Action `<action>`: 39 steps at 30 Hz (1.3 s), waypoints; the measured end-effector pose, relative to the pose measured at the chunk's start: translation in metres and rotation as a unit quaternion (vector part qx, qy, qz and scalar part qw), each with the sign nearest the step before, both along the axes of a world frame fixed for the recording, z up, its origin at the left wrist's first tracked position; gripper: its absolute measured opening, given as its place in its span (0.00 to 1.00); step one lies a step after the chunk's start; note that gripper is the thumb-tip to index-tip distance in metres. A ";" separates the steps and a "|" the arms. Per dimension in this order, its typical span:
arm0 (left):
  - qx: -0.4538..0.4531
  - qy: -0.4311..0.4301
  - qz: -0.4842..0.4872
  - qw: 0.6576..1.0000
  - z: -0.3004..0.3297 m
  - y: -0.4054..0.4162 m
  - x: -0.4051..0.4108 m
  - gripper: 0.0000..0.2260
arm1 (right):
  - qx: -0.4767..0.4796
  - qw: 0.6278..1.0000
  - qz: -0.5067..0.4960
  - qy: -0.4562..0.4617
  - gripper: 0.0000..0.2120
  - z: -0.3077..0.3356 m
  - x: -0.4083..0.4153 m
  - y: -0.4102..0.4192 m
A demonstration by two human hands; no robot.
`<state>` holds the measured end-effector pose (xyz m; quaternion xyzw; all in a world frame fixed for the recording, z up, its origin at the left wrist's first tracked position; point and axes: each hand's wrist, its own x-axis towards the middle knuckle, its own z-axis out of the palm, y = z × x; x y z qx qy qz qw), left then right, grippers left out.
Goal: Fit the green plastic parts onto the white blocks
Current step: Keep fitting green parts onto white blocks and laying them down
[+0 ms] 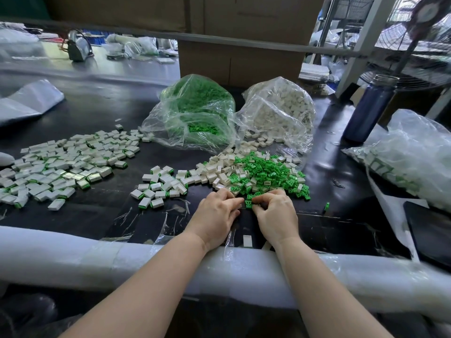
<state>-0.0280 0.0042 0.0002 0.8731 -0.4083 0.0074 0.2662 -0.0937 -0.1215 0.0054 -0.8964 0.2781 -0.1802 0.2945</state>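
A heap of loose green plastic parts (268, 178) lies on the black table, mixed with white blocks (217, 170) on its left side. My left hand (216, 213) and my right hand (274, 214) meet at the heap's near edge with fingers curled. Between their fingertips sits a green part (248, 203), pinched by my right hand; what my left fingers hold is hidden. Assembled white blocks with green ends (158, 189) lie to the left, and a wide spread of them (63, 164) lies further left. One white block (247, 241) rests alone by the table's padded edge.
Two clear bags stand behind the heap: one of green parts (195, 111), one of white blocks (280, 111). A blue bottle (371, 108) stands at the right, beside a large plastic bag (410, 162). White foam padding (122, 262) wraps the near table edge. A dark tablet (432, 232) lies far right.
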 end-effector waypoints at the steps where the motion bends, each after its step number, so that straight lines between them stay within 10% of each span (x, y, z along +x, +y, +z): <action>1: 0.017 0.000 -0.001 1.000 -0.001 -0.001 0.000 0.15 | -0.002 1.000 0.000 0.004 0.08 0.000 0.000 0.000; 39: -0.218 0.262 0.017 0.940 0.004 0.010 0.006 0.11 | 0.220 0.951 0.148 -0.162 0.05 0.005 -0.003 0.005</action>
